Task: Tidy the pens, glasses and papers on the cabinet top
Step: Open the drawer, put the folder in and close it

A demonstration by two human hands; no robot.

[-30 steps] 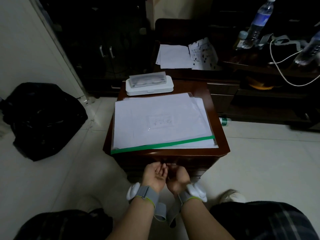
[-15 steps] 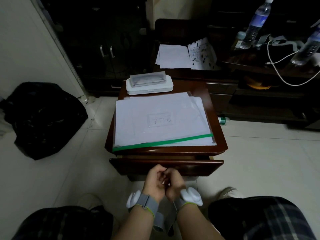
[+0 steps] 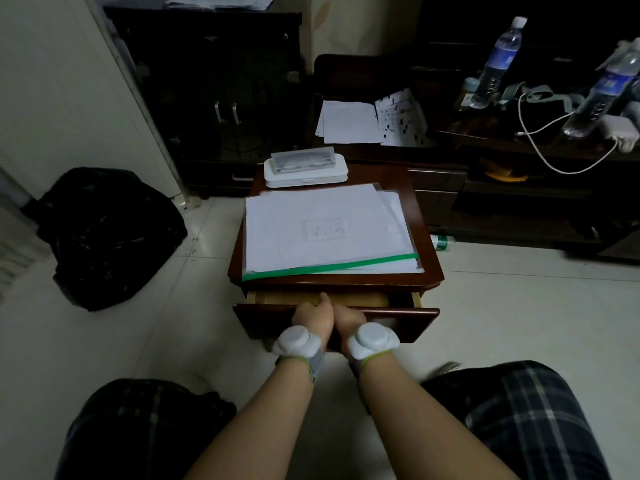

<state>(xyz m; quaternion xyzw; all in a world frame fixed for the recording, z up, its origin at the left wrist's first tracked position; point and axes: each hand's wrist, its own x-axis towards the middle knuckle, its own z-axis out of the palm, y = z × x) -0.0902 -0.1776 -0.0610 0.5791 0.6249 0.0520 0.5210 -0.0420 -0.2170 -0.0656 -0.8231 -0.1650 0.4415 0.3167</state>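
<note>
Your left hand (image 3: pixel 313 315) and right hand (image 3: pixel 349 318) sit side by side on the top edge of the drawer front (image 3: pixel 408 323), fingers curled over it and gripping it, where half a second ago they were clasped together in front of the cabinet, below the drawer and touching nothing. Your left thumb points up over the edge into the drawer's gap. The drawer (image 3: pixel 363 299) has come further out since then: a second ago it was closed flush, half a second ago only a thin strip of its pale wooden inside showed, and now a broader band of it is visible under the cabinet top (image 3: pixel 424 237). I cannot make out anything lying inside the open part. The things you are tidying have not shifted: the papers (image 3: pixel 325 226) lie in a stack with the clear folder with its green edge (image 3: pixel 332 268) at the near side, covering most of the cabinet top, and the white case (image 3: pixel 306 174) stands at the far edge with a clear glasses box (image 3: pixel 303 159) resting on top of it. Behind the cabinet, loose sheets (image 3: pixel 349 121) lie on the dark furniture as before, two water bottles (image 3: pixel 498 64) stand at the right near a white cable (image 3: pixel 540 147), and a black bag (image 3: pixel 107 233) sits on the floor at your left.
</note>
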